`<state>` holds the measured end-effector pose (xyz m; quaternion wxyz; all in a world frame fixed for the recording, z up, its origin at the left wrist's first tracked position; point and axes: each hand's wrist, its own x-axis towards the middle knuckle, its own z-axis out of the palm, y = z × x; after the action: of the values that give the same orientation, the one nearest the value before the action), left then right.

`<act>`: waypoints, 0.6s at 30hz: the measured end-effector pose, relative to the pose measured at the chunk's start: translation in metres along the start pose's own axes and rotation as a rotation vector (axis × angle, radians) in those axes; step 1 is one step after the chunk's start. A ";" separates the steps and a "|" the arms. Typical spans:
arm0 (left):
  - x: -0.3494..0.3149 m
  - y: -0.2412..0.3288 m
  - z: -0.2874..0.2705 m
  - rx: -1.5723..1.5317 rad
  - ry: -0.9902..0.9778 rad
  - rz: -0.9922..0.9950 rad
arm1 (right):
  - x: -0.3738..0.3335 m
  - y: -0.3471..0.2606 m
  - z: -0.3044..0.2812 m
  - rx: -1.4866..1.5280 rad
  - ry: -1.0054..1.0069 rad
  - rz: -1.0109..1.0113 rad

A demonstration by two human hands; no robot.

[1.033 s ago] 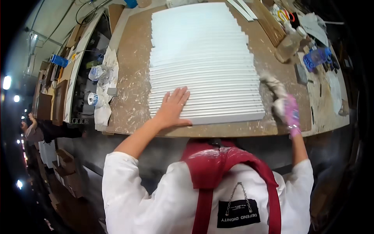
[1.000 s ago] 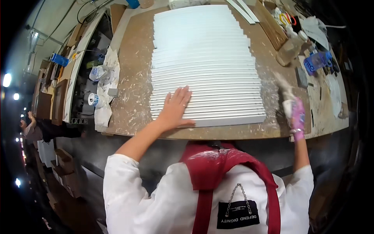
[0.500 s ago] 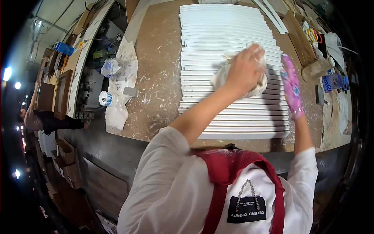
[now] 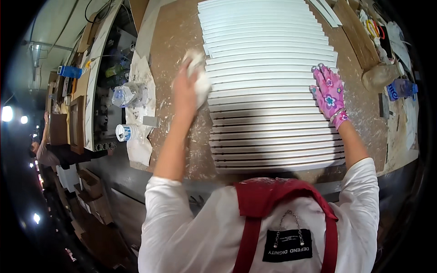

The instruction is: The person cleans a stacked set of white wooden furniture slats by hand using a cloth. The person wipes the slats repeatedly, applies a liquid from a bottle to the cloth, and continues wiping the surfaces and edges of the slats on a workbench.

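Long white slats (image 4: pixel 268 86) lie side by side in a row on the brown work table. My bare left hand (image 4: pixel 185 86) grips a crumpled off-white cloth (image 4: pixel 200 84), held at the slats' left ends and partly over the table. On the other side, my right hand (image 4: pixel 328 93) wears a pink flowered glove. Its fingers are stretched out, and it rests on the slats' right ends with nothing held.
Left of the slats, a stained paper sheet (image 4: pixel 140 154) carries a white tub (image 4: pixel 125 132), a clear plastic container (image 4: pixel 125 95) and a small grey block (image 4: pixel 150 121). A plastic bottle (image 4: pixel 400 89) and a cardboard piece (image 4: pixel 357 34) lie at right. Another person (image 4: pixel 54 152) stands far left.
My left hand has swept the cloth leftward from the middle of the slats to their left ends. My gloved right hand has turned from edge-on to flat on the slats' right ends.
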<state>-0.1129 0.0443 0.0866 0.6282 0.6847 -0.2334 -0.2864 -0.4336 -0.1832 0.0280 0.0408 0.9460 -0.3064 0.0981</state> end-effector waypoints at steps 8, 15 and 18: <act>0.053 -0.076 0.113 0.998 -0.337 1.012 | 0.007 -0.006 -0.015 -0.029 -0.022 -0.008; 0.052 -0.037 -0.070 1.042 0.073 0.391 | 0.004 -0.004 -0.006 0.007 0.010 0.013; 0.057 -0.003 -0.005 0.842 0.051 0.757 | 0.017 0.001 -0.005 0.040 0.138 -0.113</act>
<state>-0.0682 0.0098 0.0786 0.3651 0.7515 -0.5415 0.0934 -0.4217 -0.1928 0.0367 0.0487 0.9532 -0.2472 0.1669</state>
